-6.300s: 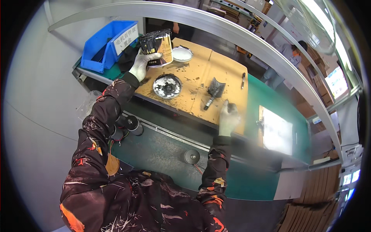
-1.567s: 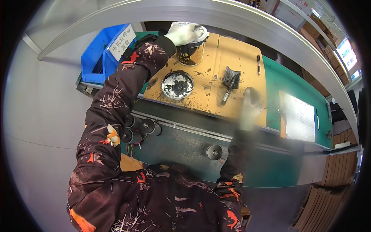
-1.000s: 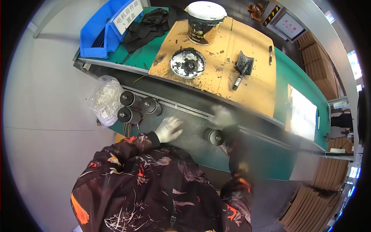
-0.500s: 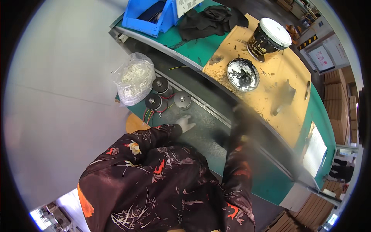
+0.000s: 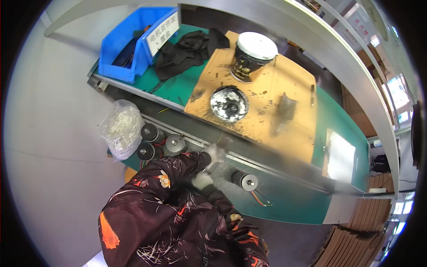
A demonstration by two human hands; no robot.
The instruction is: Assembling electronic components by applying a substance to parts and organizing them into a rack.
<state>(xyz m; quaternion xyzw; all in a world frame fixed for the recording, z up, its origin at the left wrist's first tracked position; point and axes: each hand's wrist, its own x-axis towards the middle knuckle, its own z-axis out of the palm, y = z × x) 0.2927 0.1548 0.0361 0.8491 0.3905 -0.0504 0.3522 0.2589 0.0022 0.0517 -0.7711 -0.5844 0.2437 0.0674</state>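
My left hand, in a pale glove, reaches to the metal rail along the bench's middle. Motion smears its fingers, so I cannot see whether it holds anything. Close below it is my right hand, also gloved, its fingers hidden or blurred. Right of both hands, a cylindrical electric motor lies on its side with loose coloured wires. Left of my hands, three more motors stand together: a silver-topped one and two dark ones, one behind and one in front.
A clear bag of white pieces is beside the motors. Beyond the rail, a stained board carries a white-lidded bucket, a black-smeared round lid and a scraper-like tool. A blue bin and dark cloth are farther left.
My view has shifted. My right hand has come in beside the left, and the left has moved away from the standing motors to the rail. The motor on the right now shows.
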